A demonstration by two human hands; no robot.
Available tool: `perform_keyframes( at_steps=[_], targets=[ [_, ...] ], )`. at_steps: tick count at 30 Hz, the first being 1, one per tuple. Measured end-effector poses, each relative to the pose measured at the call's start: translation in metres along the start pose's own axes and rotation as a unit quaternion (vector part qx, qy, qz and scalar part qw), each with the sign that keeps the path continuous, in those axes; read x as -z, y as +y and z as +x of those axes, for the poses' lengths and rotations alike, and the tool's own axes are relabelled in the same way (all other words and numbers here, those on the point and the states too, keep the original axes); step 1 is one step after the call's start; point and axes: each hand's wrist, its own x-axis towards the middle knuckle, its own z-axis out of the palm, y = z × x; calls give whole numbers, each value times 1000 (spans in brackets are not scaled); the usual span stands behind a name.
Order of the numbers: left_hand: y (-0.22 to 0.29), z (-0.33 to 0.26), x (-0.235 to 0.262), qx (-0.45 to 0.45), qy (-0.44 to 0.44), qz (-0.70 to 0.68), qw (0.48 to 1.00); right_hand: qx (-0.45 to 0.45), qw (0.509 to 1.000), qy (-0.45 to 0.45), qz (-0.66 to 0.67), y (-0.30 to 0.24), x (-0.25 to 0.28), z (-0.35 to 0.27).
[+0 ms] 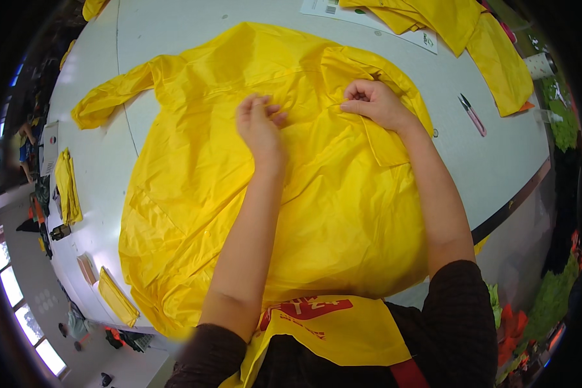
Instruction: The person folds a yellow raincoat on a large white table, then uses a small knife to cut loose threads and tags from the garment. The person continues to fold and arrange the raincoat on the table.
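On the white table (pixel 491 161), a yellow raincoat (pixel 330 194) lies spread.

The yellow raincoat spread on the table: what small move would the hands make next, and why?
Probably drawing the right hand toward the left hand, since it pinches a folded edge of the yellow raincoat, while the left sleeve lies spread on the white table.

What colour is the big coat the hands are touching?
The raincoat is bright yellow all over, plain with no pattern. The head view shows it spread on the table.
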Motion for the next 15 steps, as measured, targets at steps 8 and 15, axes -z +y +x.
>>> perform_keyframes(
  at_steps=[8,15],
  targets=[
    [18,-11,-9,-277,-321,383,821,-10,1000,-1,7,-3,-1,-1],
    [24,2,-19,-181,-401,489,754,-1,1000,10,-9,1,-2,-3]
  ],
)
